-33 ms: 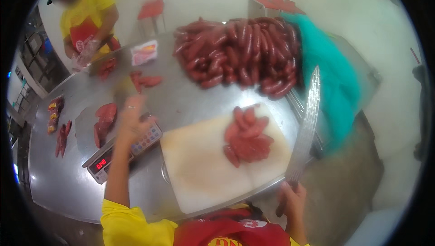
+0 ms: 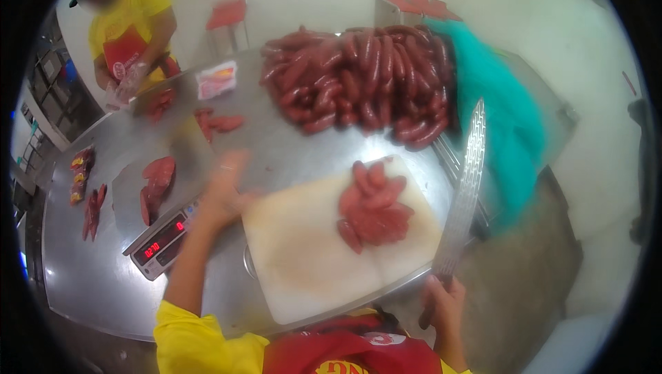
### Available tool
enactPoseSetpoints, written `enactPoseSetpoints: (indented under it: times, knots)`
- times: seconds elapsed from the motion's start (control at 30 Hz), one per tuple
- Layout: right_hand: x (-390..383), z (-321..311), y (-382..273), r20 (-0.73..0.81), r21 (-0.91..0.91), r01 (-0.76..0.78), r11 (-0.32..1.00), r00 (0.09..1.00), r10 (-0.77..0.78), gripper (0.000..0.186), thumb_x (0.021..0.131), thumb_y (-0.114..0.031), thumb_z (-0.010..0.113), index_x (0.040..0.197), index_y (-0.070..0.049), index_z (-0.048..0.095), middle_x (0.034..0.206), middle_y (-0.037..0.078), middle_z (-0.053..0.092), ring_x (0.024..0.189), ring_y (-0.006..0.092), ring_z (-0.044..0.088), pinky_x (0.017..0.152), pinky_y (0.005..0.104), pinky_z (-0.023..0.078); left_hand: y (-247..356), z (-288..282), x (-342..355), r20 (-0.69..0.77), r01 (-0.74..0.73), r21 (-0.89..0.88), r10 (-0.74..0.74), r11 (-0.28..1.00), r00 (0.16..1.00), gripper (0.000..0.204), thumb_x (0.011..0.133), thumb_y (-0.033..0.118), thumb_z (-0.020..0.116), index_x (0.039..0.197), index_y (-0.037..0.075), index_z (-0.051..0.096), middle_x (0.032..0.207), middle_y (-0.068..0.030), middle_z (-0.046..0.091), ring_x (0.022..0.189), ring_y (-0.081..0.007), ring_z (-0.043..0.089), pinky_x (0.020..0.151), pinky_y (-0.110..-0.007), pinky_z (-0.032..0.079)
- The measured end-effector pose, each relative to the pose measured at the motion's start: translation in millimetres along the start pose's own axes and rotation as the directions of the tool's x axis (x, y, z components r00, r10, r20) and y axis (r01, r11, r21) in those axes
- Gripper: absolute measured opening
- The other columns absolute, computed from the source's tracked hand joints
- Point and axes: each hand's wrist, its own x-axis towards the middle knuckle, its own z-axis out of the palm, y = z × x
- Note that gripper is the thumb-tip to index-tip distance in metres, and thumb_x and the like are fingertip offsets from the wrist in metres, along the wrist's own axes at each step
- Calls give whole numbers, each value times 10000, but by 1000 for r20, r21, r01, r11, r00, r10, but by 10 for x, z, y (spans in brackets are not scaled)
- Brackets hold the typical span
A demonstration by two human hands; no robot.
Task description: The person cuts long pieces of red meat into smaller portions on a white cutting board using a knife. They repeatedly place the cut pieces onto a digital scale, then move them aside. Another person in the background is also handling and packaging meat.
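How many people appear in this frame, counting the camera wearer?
2. The wearer at the bottom edge, left hand over the scale, right hand gripping the knife; a co-worker stands across the steel table, upper left.

A grey scale (image 2: 164, 237) with red lit digits sits near the table's front edge; a flat pink-and-white packet (image 2: 216, 79) lies toward the far edge; small yellow-red packets (image 2: 79, 166) line the left edge.

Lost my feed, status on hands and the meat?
Right hand grips long knife, blade up. Left hand blurred over scale, grip unclear. Peeled sausages on cutting board. Nothing blocking.
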Motion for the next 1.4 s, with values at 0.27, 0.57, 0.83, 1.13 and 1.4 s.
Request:
enactPoseSetpoints:
  times: [0.27, 0.57, 0.83, 1.13, 1.4]
  knots:
    - [-44, -233, 36, -50, 63, 75, 995, 996, -72, 175, 826, -168, 693, 837, -30, 586, 574, 34, 545, 459, 107, 494, 437, 245, 379, 1751, 1963, 67, 187, -531, -231, 573, 815, 798, 739, 750, 374, 715, 1359, 95, 402, 1314, -183, 459, 1171, -375, 476, 1000, -479, 348]
    - [21, -478, 247, -129, 82, 127, 988, 985, -116, 199, 814, -190, 694, 800, -40, 563, 540, 30, 510, 412, 122, 474, 382, 262, 367, 1864, 1888, 205, 153, -243, -340, 309, 908, 939, 621, 717, 183, 719, 1288, 111, 486, 1154, -149, 554, 1037, -318, 564, 902, -408, 453]
    - [145, -369, 47, -54, -44, -21, 999, 998, 18, 125, 849, -124, 665, 892, -63, 564, 585, -21, 453, 447, 92, 438, 396, 242, 367, 835, 217, 115, -184, 58, -517, -178, 854, 967, 488, 665, 66, 671, 1149, 81, 609, 1030, -133, 636, 915, -302, 627, 830, -365, 502]
    - [163, -86, 49, 70, -137, -63, 989, 995, 73, 129, 874, -135, 633, 958, -47, 588, 578, 6, 501, 422, 87, 443, 366, 235, 340, -687, -1087, -174, -232, 339, 389, -265, 856, 936, 458, 689, 222, 728, 1099, 50, 619, 1042, -160, 639, 956, -329, 613, 858, -391, 485]
    - [179, -127, 85, 86, -162, 85, 983, 994, -71, 115, 876, -155, 625, 920, -53, 596, 580, -16, 486, 419, 75, 421, 376, 218, 329, 813, 1140, -379, 403, -261, -477, 473, 839, 784, 326, 862, 249, 581, 1160, 117, 571, 1178, -139, 563, 1114, -346, 532, 964, -424, 408]
